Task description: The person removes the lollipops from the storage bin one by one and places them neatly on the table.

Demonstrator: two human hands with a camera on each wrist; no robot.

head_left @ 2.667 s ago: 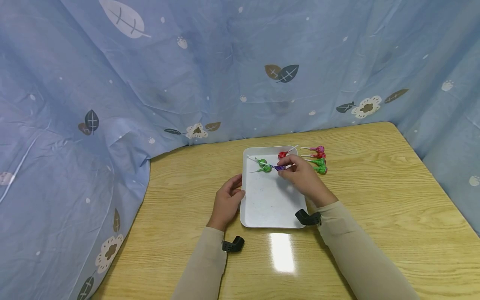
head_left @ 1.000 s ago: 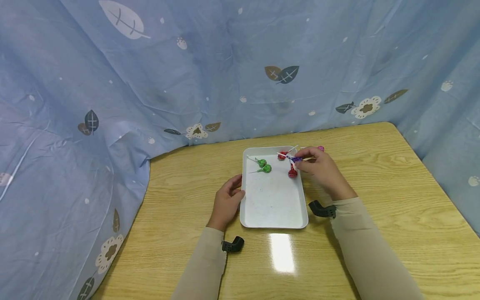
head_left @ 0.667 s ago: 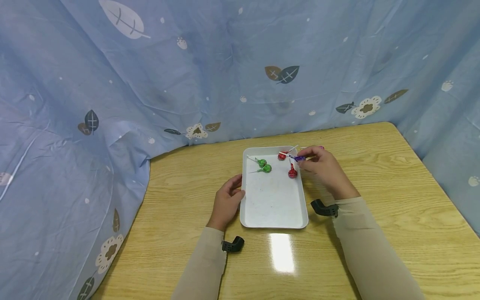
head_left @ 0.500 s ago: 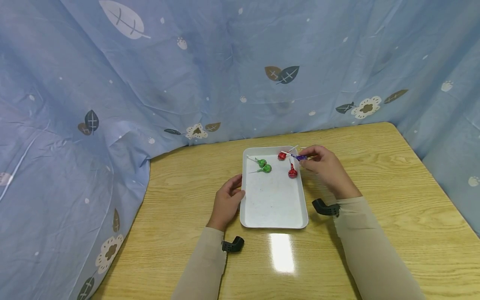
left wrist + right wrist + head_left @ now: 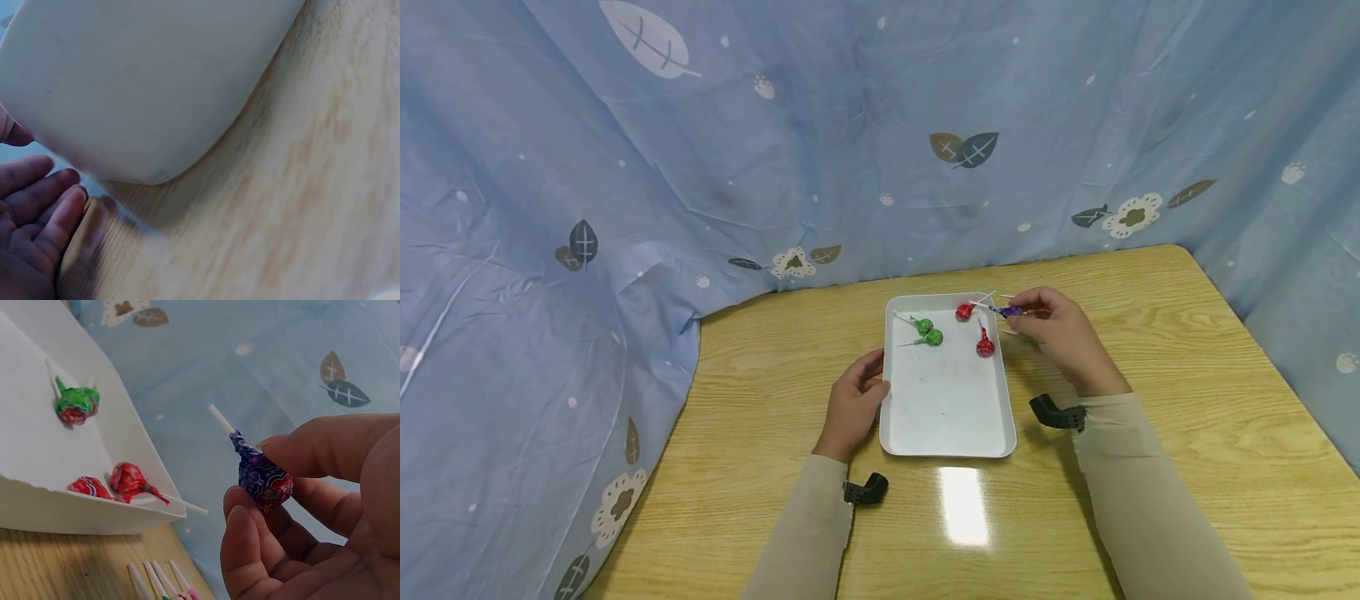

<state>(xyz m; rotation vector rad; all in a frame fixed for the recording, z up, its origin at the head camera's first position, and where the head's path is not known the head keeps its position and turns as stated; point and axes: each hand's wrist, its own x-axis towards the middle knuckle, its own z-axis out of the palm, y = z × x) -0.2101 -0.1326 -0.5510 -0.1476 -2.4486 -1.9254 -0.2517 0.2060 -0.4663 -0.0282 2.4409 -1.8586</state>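
Observation:
A purple-wrapped lollipop (image 5: 1011,312) is pinched between the thumb and fingers of my right hand (image 5: 1060,329), at the tray's upper right edge. Its white stick points left; the right wrist view shows the round purple and red head (image 5: 265,481) between the fingertips. My left hand (image 5: 853,404) rests against the left side of a white tray (image 5: 947,400), its fingers relaxed. Inside the tray lie two green lollipops (image 5: 933,337) at the upper left and two red ones (image 5: 985,343) at the upper right.
Right of the tray, several lollipop sticks (image 5: 153,581) lie side by side on the wooden table (image 5: 1157,350); my right hand mostly hides them in the head view. A blue patterned curtain (image 5: 865,167) hangs behind the table and along its sides.
My right hand has moved right with the purple lollipop, from over the tray to its right edge. It uncovers a red lollipop and now covers the row outside. My left hand stays put.

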